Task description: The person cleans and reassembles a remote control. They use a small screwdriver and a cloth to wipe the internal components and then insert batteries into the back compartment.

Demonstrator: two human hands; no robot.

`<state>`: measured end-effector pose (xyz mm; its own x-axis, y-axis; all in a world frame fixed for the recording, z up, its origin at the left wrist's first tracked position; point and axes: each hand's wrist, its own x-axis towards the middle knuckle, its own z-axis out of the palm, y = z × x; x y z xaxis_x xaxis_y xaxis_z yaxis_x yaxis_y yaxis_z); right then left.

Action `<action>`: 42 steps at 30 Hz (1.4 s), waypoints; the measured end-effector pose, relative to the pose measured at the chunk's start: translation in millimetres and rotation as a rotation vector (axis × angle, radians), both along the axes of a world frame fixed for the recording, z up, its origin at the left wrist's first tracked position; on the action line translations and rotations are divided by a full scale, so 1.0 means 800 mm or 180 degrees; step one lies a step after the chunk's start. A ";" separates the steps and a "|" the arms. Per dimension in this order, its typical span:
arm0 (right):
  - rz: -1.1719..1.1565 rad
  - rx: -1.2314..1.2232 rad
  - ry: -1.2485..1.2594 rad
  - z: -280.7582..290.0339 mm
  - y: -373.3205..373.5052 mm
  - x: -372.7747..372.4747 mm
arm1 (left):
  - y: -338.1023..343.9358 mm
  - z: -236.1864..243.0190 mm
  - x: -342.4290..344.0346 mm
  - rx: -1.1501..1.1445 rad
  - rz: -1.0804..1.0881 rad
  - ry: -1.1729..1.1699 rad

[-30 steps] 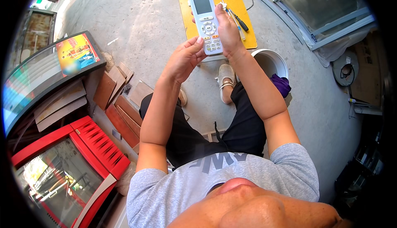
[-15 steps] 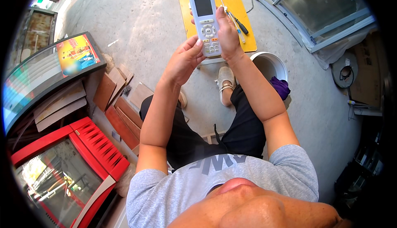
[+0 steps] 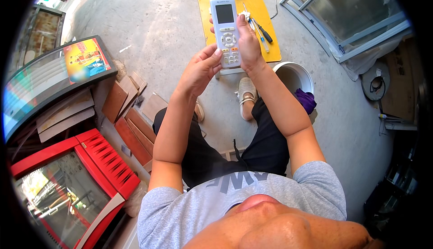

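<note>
Remote control [image 3: 227, 37], a slim, round-cornered bar of smooth white plastic, is held above a flat yellow tabletop [image 3: 257, 1]. The right hand [image 3: 249, 46] wraps its right side, thumb along the edge; the left hand [image 3: 200, 71] grips its lower left corner between thumb and curled fingers. Its screen end points away from the body, long axis nearly straight ahead, tipped slightly left. A black-handled screwdriver [image 3: 265, 34] lies on the tabletop; a round white bucket [image 3: 283, 71] stands nearby on grey concrete floor [image 3: 149, 59].

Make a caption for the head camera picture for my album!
Left hand and right hand hold a white remote, a yellow table beyond it.
</note>
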<state>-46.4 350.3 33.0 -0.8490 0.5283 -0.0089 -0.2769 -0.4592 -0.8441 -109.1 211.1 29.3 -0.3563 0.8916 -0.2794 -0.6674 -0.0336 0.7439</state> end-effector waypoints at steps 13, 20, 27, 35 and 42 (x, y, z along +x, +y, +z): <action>-0.0248 0.0033 -0.0260 -0.006 -0.003 0.000 | 0.002 -0.006 0.001 -0.0147 -0.0055 -0.0002; -0.0349 0.0121 -0.0368 -0.013 -0.003 -0.001 | 0.005 -0.009 0.002 -0.0246 -0.0051 0.0151; -0.0365 0.0008 -0.0327 -0.014 -0.003 -0.001 | 0.006 -0.005 0.004 -0.0214 -0.0107 0.0202; -0.0229 -0.0003 -0.0244 -0.013 -0.003 -0.002 | 0.003 -0.003 0.003 -0.0320 -0.0190 0.0291; -0.0040 0.0082 0.0001 -0.015 -0.001 0.000 | 0.002 0.002 0.000 -0.0342 -0.0229 0.0286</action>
<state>-46.6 349.3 20.9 -0.8423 0.5390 0.0051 -0.2828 -0.4339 -0.8554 -109.0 213.1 30.7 -0.3204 0.8825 -0.3443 -0.5958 0.0948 0.7975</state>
